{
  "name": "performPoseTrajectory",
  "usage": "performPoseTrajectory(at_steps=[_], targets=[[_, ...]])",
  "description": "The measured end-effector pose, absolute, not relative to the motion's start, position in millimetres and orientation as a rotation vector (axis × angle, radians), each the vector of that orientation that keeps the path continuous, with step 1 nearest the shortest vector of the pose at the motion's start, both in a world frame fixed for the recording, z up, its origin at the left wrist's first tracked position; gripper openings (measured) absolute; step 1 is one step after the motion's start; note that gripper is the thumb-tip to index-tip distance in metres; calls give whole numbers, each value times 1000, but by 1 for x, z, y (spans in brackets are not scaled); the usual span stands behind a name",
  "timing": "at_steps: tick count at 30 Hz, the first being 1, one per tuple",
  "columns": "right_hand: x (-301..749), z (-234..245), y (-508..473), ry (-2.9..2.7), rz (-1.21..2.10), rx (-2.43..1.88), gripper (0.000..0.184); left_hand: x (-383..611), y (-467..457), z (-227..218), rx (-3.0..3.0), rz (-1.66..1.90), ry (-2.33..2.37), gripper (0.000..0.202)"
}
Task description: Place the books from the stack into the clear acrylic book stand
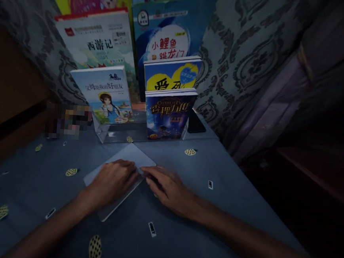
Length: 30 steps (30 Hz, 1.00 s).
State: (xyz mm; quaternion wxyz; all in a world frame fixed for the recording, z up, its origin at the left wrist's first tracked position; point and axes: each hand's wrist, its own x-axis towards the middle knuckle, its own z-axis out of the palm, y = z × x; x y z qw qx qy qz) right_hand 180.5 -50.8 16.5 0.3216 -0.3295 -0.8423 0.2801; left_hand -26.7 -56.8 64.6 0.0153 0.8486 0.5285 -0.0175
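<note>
In the lower middle of the frame, a pale, flat translucent sheet (pixel 132 154) lies at a slant on the blue-grey tablecloth (pixel 221 180), which is dotted with small yellow spotted shapes. The left hand (pixel 111 184) rests palm down on the sheet's middle, fingers spread flat and gripping nothing. The right hand (pixel 170 190) lies just beside it, also palm down, its fingertips meeting the sheet's right edge and almost touching the left hand's fingers; whether they pinch that edge cannot be told in the dim light. Above the hands, in the upper middle, a clear tiered book stand (pixel 115 133) holds upright books. A dark blue book (pixel 169 113) is in front at right with a yellow-and-blue book (pixel 172 75) behind it, and a pale book with a drawn girl (pixel 105 94) is at left. A white book with a red band (pixel 97 39) and a large blue book (pixel 170 29) are at the back. A small black object (pixel 196 123) lies just right of the stand. A grey patterned curtain (pixel 249 51) hangs behind.
</note>
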Motion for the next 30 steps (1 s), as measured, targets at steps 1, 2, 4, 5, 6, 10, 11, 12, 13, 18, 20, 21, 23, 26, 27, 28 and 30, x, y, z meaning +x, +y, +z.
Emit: performPoseTrajectory(at_steps=[1,2,4,5,6,10,11,12,13,18,20,21,23,26,27,28,30], targets=[[180,14,-51,-2244,693,-881,32,-35,-53,65,2620,-70,1694,30],[179,12,-51,-2259,656,-896,31,-44,-50,66,2594,-88,1756,31],[178,8,-50,-2276,591,-890,30,-60,-44,66,2549,-107,1853,35],[177,6,-48,-2282,561,-873,29,-66,-42,66,2538,-101,1875,37],[176,5,-46,-2292,535,-851,28,-69,-40,65,2533,-96,1884,37],[170,3,-31,-2321,477,-826,24,-65,-41,65,2527,-152,1970,29],[169,2,-25,-2323,467,-836,24,-61,-41,65,2519,-173,1997,28],[168,1,-19,-2324,454,-850,25,-58,-41,65,2510,-183,2019,27],[167,0,-12,-2326,436,-874,26,-56,-40,65,2500,-178,2039,27],[166,-4,21,-2393,380,-974,37,-55,-30,56,2530,-24,2045,26],[165,-3,29,-2412,362,-976,37,-56,-27,53,2547,-19,2033,26],[164,-3,31,-2419,348,-979,37,-55,-27,52,2552,-26,2034,26],[162,-3,33,-2434,315,-990,36,-52,-28,53,2572,-50,2050,27],[160,-4,33,-2461,288,-1009,38,-46,-37,58,2661,-92,1973,29],[160,-5,33,-2465,286,-1018,39,-44,-41,59,2699,-97,1869,29],[160,-5,33,-2469,288,-1027,40,-42,-45,61,2739,-95,1716,28],[160,-5,32,-2477,295,-1042,41,-39,-54,63,2791,-78,1353,31]])
